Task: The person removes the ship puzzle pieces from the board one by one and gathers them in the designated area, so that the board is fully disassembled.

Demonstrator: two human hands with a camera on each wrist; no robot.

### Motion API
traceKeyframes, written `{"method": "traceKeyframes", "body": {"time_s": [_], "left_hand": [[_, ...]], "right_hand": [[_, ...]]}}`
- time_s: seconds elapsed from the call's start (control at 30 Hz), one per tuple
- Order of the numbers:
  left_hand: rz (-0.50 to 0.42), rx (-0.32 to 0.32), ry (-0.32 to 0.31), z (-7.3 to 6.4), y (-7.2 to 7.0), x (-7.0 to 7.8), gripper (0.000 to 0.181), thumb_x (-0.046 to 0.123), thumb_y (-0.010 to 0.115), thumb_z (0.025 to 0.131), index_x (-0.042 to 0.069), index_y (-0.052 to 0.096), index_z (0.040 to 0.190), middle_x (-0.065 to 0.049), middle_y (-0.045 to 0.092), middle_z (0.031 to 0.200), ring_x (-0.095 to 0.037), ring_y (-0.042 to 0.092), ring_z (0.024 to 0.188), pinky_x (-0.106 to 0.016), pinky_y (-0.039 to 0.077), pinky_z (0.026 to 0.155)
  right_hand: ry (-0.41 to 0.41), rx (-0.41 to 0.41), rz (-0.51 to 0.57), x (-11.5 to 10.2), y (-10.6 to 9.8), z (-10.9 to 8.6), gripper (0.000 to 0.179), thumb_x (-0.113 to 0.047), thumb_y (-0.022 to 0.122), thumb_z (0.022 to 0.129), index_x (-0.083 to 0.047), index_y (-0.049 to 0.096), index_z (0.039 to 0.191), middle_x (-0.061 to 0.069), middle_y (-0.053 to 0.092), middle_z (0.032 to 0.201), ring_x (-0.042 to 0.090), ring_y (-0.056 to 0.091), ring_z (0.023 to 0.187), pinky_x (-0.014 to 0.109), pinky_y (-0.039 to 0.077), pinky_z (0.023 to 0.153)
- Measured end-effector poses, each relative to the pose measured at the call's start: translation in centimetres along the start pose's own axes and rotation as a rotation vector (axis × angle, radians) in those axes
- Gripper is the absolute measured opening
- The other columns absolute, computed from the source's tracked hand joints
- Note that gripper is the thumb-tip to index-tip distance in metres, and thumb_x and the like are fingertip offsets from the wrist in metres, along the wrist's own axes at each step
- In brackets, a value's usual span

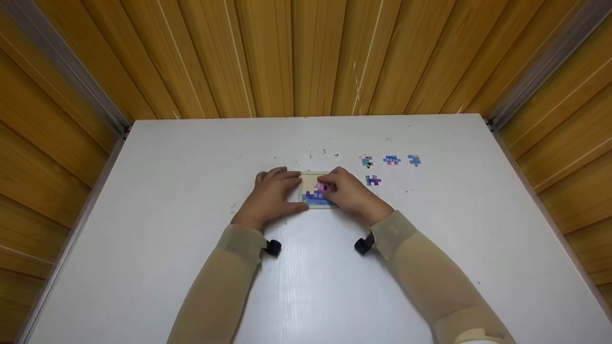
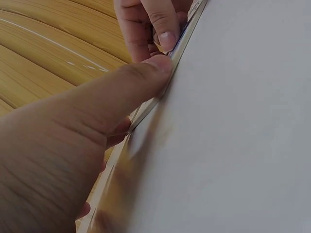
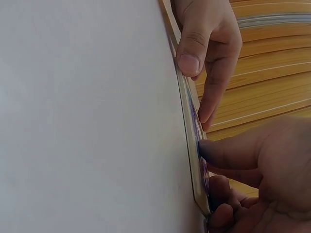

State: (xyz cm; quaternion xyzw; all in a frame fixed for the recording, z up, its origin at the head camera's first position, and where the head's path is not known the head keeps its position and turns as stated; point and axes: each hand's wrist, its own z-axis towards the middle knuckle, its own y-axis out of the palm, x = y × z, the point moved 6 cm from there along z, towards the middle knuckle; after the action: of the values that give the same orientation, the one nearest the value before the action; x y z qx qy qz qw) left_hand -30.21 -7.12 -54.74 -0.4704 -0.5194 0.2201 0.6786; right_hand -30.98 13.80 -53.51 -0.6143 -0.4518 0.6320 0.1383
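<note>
A small jigsaw tray [image 1: 309,182] with a pale rim lies on the white table, partly filled with blue and purple pieces along its lower part. My left hand [image 1: 272,196] holds the tray at its left side, thumb at the near edge and fingers by the far left corner. Over the tray's right part, my right hand [image 1: 351,193] pinches a pink puzzle piece [image 1: 321,187] between thumb and fingers. That hand hides the tray's right side. In the right wrist view the tray's edge [image 3: 190,150] is seen nearly side-on, with the right thumb [image 3: 228,153] at the pieces.
Several loose puzzle pieces lie right of the tray, among them a blue one [image 1: 392,160] and a purple one [image 1: 373,180]. Small dark specks [image 1: 324,152] dot the white table [image 1: 191,157] beyond the tray. Wood-patterned walls [image 1: 306,57] stand behind and at both sides.
</note>
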Motion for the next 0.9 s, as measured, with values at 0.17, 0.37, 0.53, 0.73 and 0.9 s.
{"method": "traceKeyframes", "body": {"time_s": [0.17, 0.37, 0.53, 0.73, 0.9], "left_hand": [[0.005, 0.002, 0.003, 0.09, 0.01, 0.01, 0.082, 0.063, 0.089, 0.092, 0.020, 0.068, 0.158, 0.005, 0.058, 0.173, -0.028, 0.038, 0.171, -0.060, 0.023, 0.140], [0.010, 0.009, 0.001, 0.08, 0.02, -0.01, 0.082, 0.062, 0.090, 0.091, 0.020, 0.068, 0.158, 0.004, 0.059, 0.172, -0.029, 0.039, 0.170, -0.062, 0.023, 0.140], [0.002, 0.009, 0.015, -0.01, 0.01, 0.05, 0.081, 0.061, 0.090, 0.092, 0.018, 0.069, 0.157, 0.004, 0.059, 0.172, -0.030, 0.039, 0.170, -0.060, 0.025, 0.139], [0.000, 0.011, 0.020, -0.05, 0.03, -0.02, 0.081, 0.061, 0.089, 0.092, 0.018, 0.069, 0.157, 0.005, 0.059, 0.172, -0.029, 0.040, 0.170, -0.059, 0.024, 0.139], [-0.005, 0.007, 0.006, -0.03, 0.08, -0.03, 0.082, 0.061, 0.090, 0.092, 0.019, 0.068, 0.158, 0.005, 0.059, 0.172, -0.029, 0.039, 0.170, -0.059, 0.024, 0.140]], "right_hand": [[-0.008, 0.002, 0.005, 0.04, 0.00, 0.11, 0.047, -0.011, 0.072, 0.109, -0.007, 0.068, 0.156, 0.017, 0.063, 0.137, 0.027, 0.057, 0.114, 0.045, 0.052, 0.107], [-0.010, 0.011, 0.024, 0.19, 0.09, 0.19, 0.045, -0.010, 0.072, 0.109, -0.005, 0.068, 0.153, 0.016, 0.063, 0.135, 0.027, 0.058, 0.114, 0.046, 0.053, 0.108], [-0.021, 0.021, 0.033, 0.06, 0.29, 0.06, 0.043, -0.008, 0.072, 0.109, -0.007, 0.065, 0.151, 0.016, 0.063, 0.139, 0.028, 0.059, 0.117, 0.048, 0.052, 0.112], [-0.022, 0.029, 0.040, -0.17, 0.31, -0.12, 0.043, -0.008, 0.071, 0.109, -0.007, 0.063, 0.151, 0.015, 0.063, 0.144, 0.030, 0.061, 0.123, 0.050, 0.052, 0.116], [-0.019, 0.035, 0.032, -0.02, 0.27, -0.07, 0.045, -0.008, 0.072, 0.108, -0.006, 0.065, 0.153, 0.016, 0.064, 0.143, 0.030, 0.060, 0.121, 0.049, 0.052, 0.115]]}}
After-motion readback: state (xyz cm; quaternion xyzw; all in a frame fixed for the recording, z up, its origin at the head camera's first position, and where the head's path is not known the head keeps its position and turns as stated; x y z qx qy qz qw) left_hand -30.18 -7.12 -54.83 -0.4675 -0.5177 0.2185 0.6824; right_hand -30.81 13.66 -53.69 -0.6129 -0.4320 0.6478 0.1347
